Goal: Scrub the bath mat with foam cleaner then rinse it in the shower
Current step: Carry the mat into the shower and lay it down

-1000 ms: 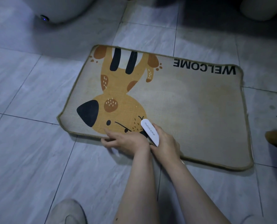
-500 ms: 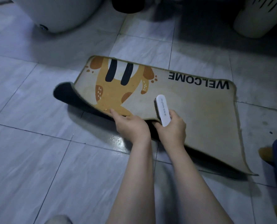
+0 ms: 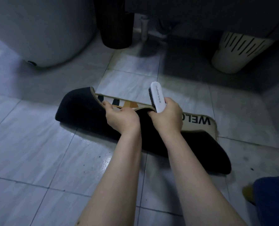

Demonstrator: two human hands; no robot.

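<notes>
Gripping with both hands: left hand (image 3: 121,119) pinching the near hem of the bath mat (image 3: 89,111), right hand (image 3: 167,119) clamped round the white scrub brush (image 3: 157,97) and apparently hooking the same hem with lower fingers, though hard to tell in the dim light. Mat half folded over on the tiled floor (image 3: 37,152), black backing up, WELCOME corner flat at right. Best lifted evenly by the hem, brush bristles kept off the mat, wet tiles minded.

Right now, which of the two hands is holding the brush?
The right hand grips the white brush while also pinching the mat edge; the left hand holds only the mat's folded edge.
</notes>
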